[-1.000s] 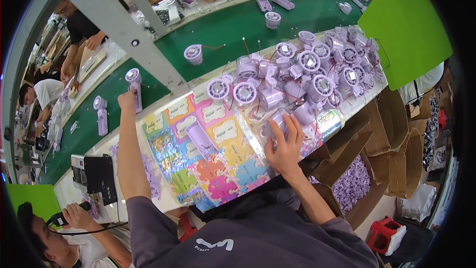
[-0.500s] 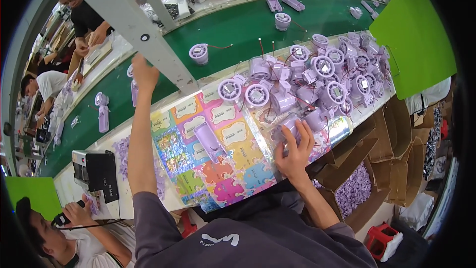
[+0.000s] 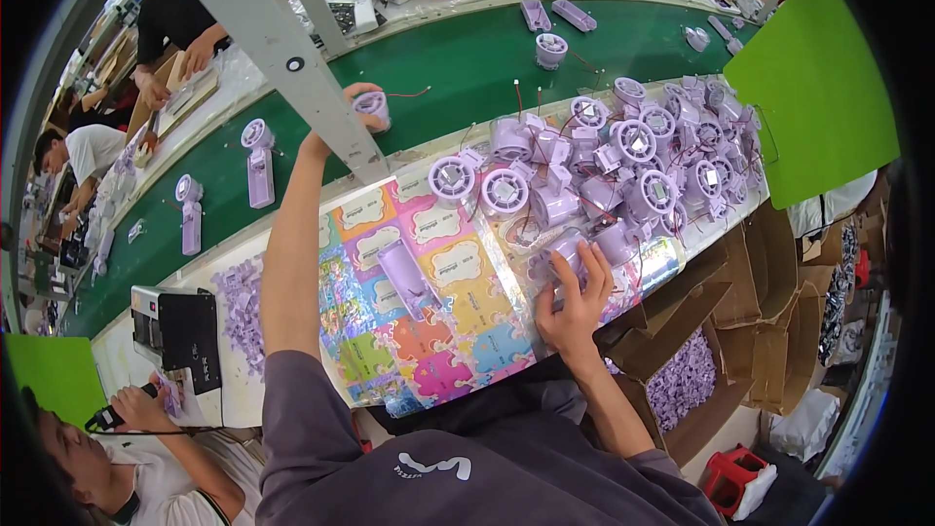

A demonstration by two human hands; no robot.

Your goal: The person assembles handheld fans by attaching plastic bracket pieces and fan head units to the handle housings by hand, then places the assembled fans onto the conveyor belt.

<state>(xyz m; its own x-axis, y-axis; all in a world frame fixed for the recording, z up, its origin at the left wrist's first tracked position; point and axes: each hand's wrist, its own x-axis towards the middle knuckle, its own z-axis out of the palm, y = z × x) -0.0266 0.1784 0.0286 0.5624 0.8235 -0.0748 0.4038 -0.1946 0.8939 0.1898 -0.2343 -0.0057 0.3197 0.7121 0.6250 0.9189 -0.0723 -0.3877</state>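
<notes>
Since a moment ago, the left hand (image 3: 360, 90) has moved rightward from a handled lilac fan piece (image 3: 259, 166) to a round lilac fan housing (image 3: 371, 107) at the green belt (image 3: 467, 78), finger and thumb bent about its sides. Bare belt stretches right of it; the right hand (image 3: 575, 310) sits near the table's front edge, beside a heap of fan housings (image 3: 638, 141). From here the grey post (image 3: 282, 58) hides the left palm; the right fingers, spread, partly cover a lilac cylinder (image 3: 565, 243), and I can't tell whether they grip it. The held housing trails a thin red lead (image 3: 414, 93); the cylinder looks smooth.
</notes>
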